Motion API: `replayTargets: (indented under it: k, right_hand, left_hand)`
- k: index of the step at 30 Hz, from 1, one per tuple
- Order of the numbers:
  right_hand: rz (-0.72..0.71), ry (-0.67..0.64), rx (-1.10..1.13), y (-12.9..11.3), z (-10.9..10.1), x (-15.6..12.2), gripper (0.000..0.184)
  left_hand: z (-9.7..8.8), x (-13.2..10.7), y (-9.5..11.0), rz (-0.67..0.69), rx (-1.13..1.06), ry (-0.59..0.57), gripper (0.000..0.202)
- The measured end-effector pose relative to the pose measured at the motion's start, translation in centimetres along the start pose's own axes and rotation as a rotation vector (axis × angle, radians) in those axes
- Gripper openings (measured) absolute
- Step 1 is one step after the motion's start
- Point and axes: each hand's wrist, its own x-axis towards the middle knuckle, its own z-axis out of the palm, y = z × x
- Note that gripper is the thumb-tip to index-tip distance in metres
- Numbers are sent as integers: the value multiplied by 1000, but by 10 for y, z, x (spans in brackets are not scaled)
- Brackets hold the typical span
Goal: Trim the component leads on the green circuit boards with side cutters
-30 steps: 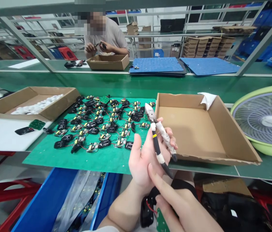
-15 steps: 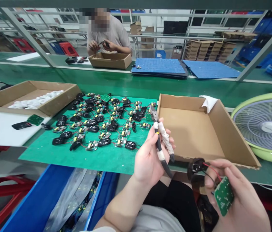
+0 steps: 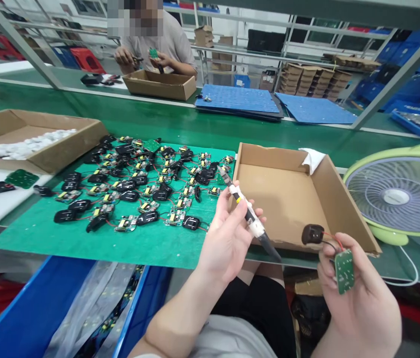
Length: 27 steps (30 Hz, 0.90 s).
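My left hand (image 3: 228,233) is closed round a pair of cutting pliers (image 3: 249,216) with taped handles; the jaws point up and left over the green mat (image 3: 45,233). My right hand (image 3: 359,298) grips a small green circuit board (image 3: 344,271) at the lower right. Red and black wires run from the board to a black plastic part (image 3: 312,233) that hangs just above the hand, in front of the near wall of an open cardboard box (image 3: 344,199). Several more boards with black parts (image 3: 138,184) lie spread on the mat.
A shallow cardboard box with white pieces (image 3: 19,144) sits at the left. A green fan (image 3: 399,196) stands at the right. A blue bin (image 3: 38,313) sits below the bench edge. Across the green belt another person (image 3: 157,47) handles a board over a box (image 3: 159,84).
My right hand came up from my lap with the board and black part and now holds them higher, near the box. My left hand tilted the pliers flatter. The view shifted right.
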Motion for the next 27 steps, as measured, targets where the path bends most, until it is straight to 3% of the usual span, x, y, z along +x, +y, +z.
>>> replayTargets:
  k: [4, 9, 13, 16, 19, 23, 27]
  right_hand:
    - [-10, -26, 68, 0, -1, 8, 13]
    - [-46, -83, 85, -1, 9, 9, 27]
    - [-35, -190, 57, 3, 17, 11, 26]
    - [-27, -251, 37, 8, 21, 13, 28]
    - [-48, -291, 10, 15, 23, 13, 28]
    - [-73, -289, -39, 20, 21, 9, 27]
    - [-86, -267, -53, 24, 22, 1, 27]
  left_hand:
    - [-5, 2, -1, 12, 83, -31, 59]
    - [-12, -5, 3, 185, 302, -83, 64]
    - [-16, -19, 19, 317, 666, -127, 61]
    - [-29, -23, 31, 398, 1098, -124, 57]
    - [-49, -21, 38, 446, 1511, -257, 46]
    - [-67, -23, 39, 596, 1721, -375, 43]
    - [-67, -30, 38, 748, 1810, -439, 52]
